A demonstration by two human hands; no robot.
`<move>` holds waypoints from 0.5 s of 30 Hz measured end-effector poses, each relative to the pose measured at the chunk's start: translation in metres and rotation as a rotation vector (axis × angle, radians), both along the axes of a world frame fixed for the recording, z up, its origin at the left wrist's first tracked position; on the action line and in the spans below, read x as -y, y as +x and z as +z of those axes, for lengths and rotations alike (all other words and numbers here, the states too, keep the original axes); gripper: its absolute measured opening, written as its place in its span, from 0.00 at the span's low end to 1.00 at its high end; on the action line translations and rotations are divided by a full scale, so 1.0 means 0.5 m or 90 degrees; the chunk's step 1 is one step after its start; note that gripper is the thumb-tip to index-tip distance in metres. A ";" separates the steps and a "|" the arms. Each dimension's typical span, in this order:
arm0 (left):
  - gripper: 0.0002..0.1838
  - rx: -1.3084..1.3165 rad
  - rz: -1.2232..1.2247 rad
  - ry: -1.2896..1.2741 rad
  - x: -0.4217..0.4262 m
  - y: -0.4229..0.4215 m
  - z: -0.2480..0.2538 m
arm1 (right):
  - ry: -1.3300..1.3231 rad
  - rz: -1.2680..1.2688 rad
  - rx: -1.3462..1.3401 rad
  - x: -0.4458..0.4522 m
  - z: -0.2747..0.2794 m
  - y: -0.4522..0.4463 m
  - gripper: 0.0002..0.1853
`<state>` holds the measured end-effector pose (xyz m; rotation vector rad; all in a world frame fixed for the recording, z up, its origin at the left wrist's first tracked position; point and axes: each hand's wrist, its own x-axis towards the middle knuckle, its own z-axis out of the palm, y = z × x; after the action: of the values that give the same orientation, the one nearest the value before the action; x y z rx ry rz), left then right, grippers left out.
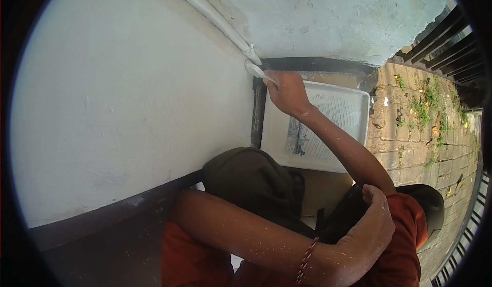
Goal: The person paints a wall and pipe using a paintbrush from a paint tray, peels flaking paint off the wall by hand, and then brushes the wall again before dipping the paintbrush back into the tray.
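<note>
My right hand [288, 93] is closed around the handle of a small paintbrush [254, 70]. The white, paint-covered head touches the corner beside the lower end of a white pipe [220, 23]. Under my right forearm lies a white paint tray [313, 161] with a ribbed slope and grey-black smears. My left hand [366, 230] is bent at the wrist near my right upper arm, its fingers loosely curved and partly hidden, with nothing visible in it. White paint specks dot my left forearm, and a red-and-white cord bracelet [307, 260] circles the wrist.
A smooth white wall [128, 92] stands on the left, with a dark baseboard [123, 205] along it. Paint peels from the pale wall [333, 20] ahead. To the right are brick paving [410, 133] with weeds and a dark slatted fence [441, 38]. Cardboard [323, 192] lies beneath the tray.
</note>
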<state>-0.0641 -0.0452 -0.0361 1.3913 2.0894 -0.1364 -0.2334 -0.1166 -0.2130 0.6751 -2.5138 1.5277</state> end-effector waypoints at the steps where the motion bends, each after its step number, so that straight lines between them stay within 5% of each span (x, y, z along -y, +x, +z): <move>1: 0.15 0.002 0.004 0.005 -0.001 0.002 0.000 | -0.018 0.007 -0.010 -0.005 0.011 0.005 0.11; 8: 0.15 -0.009 0.003 0.008 -0.002 0.008 0.005 | 0.063 0.074 0.042 -0.035 0.208 0.004 0.12; 15: 0.15 -0.023 -0.024 0.008 -0.015 0.031 0.010 | -0.224 0.044 0.103 -0.056 0.333 -0.018 0.14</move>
<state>-0.0484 -0.0378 -0.0313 1.4463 2.0976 -0.1667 -0.2423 -0.0885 -0.0467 0.6114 -2.2529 2.0562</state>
